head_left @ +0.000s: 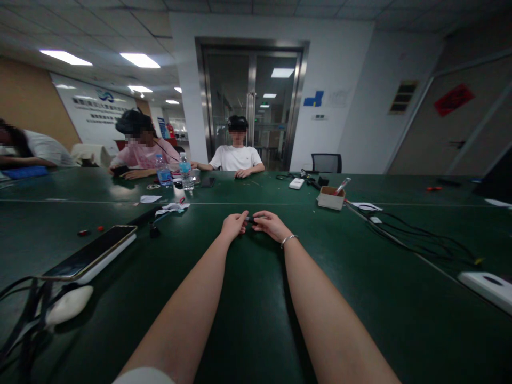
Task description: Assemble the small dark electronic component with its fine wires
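Note:
Both my arms reach out over the dark green table (256, 282). Between my hands is a small, dark, short object (250, 220), too small to make out its kind. The fingers of my left hand (234, 225) pinch its left end. My right hand (274, 226), with a silver bracelet (288, 240) at the wrist, closes on its right end. My fingers hide part of the object.
A phone (94, 253) lies on a white box at the left, near cables and a white mouse-shaped thing (70, 306). Water bottles (186, 173) stand farther back. A small box (331, 198) and black cables (416, 234) lie to the right. Several people sit across the table.

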The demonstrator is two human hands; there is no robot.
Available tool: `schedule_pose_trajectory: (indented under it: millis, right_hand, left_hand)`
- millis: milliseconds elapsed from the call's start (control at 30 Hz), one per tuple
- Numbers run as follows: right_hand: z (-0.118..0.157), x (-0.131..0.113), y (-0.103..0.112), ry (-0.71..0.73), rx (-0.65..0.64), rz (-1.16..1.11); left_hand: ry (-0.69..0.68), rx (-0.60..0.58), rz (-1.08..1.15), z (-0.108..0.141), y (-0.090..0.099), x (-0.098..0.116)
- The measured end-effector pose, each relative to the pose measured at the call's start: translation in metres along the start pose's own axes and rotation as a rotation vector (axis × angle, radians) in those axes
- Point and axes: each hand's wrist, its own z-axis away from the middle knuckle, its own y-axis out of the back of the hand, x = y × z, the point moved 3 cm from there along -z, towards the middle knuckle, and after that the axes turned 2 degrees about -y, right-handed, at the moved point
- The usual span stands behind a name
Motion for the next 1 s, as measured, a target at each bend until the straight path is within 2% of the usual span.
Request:
schedule_pose_trajectory:
  millis: [100, 200, 467, 733, 1000]
  right_hand:
    - [-0.001, 0.001, -0.002, 0.016, 0.007, 0.023]
    - [-0.003, 0.002, -0.002, 0.017, 0.015, 0.048]
    - [-0.008, 0.006, 0.000, -0.007, 0.053, 0.054]
    - [-0.022, 0.007, 0.008, 0.192, 0.128, 0.588]
    - [-0.015, 0.003, 0.006, 0.207, 0.183, 0.819]
  left_hand:
    - [-0.045, 0.002, 0.003, 0.002, 0.000, 0.002]
    - [-0.073, -0.015, 0.103, 0.004, 0.001, 0.005]
    - [-0.034, -0.130, 0.302, 0.008, 0.003, 0.008]
    - [-0.036, -0.083, 0.262, 0.006, 0.002, 0.004]
    - [-0.071, -0.103, 0.222, 0.009, -0.001, 0.008]
